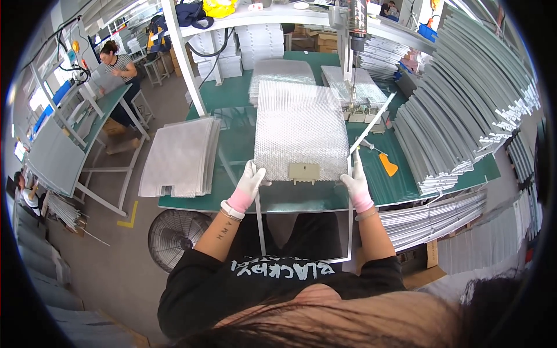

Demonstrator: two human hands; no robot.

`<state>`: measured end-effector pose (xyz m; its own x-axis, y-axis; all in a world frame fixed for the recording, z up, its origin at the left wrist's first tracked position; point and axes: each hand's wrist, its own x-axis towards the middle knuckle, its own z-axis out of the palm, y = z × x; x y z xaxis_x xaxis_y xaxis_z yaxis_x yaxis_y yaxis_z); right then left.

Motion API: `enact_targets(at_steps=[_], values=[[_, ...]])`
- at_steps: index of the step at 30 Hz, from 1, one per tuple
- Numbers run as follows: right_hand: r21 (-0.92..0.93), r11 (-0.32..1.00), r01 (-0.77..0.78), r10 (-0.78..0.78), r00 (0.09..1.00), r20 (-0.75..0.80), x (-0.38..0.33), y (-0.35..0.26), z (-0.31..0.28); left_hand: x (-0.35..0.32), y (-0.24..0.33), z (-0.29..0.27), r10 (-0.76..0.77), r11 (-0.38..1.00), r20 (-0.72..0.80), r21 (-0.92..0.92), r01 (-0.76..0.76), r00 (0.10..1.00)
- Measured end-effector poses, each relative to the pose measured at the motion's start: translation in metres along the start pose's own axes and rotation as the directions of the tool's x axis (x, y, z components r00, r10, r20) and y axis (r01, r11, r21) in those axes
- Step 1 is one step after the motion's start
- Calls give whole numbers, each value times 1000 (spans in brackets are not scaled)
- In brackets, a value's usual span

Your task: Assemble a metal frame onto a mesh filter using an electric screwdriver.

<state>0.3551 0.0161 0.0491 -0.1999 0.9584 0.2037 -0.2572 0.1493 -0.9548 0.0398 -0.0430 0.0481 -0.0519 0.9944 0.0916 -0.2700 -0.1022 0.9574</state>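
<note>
A silvery mesh panel (300,127) lies on the green table, its near edge toward me. A beige plastic clip piece (304,171) sits at that edge. From the panel's near corners a thin white U-shaped frame (260,229) reaches back over my lap. My left hand (248,187), in a white and pink glove, is closed round the frame's left rail, thumb at the mesh corner. My right hand (357,188), gloved alike, closes on the right rail at the other corner. My palms hide the rail ends.
Left of the panel lies a stack of mesh sheets (180,156). A power screwdriver (358,29) hangs above the far right side. A white strip (374,124) and an orange-handled tool (387,165) lie at right, before tall stacked panels (464,98). A floor fan (177,238) stands at left.
</note>
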Motion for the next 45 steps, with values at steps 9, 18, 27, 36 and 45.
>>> enact_targets(at_steps=[9, 18, 27, 36, 45], values=[[-115, 992, 47, -45, 999, 22, 0, -22, 3, -21, 13, 0, -13, 998, 60, 63, 9, 998], [-223, 964, 144, -143, 989, 24, -42, -45, 67, -102, 58, -32, 498, 834, -46, 301, -463, 866], [-298, 750, 591, -616, 787, 11, -4, -143, 99, -55, 151, -10, 549, 830, -75, 170, -532, 833], [-434, 586, 684, -786, 611, -98, 44, -156, 103, 30, 165, -17, 608, 786, 21, 124, -605, 794], [-269, 824, 498, -543, 830, -128, 66, -96, 69, 20, 123, -2, 580, 806, -190, 275, -524, 792]])
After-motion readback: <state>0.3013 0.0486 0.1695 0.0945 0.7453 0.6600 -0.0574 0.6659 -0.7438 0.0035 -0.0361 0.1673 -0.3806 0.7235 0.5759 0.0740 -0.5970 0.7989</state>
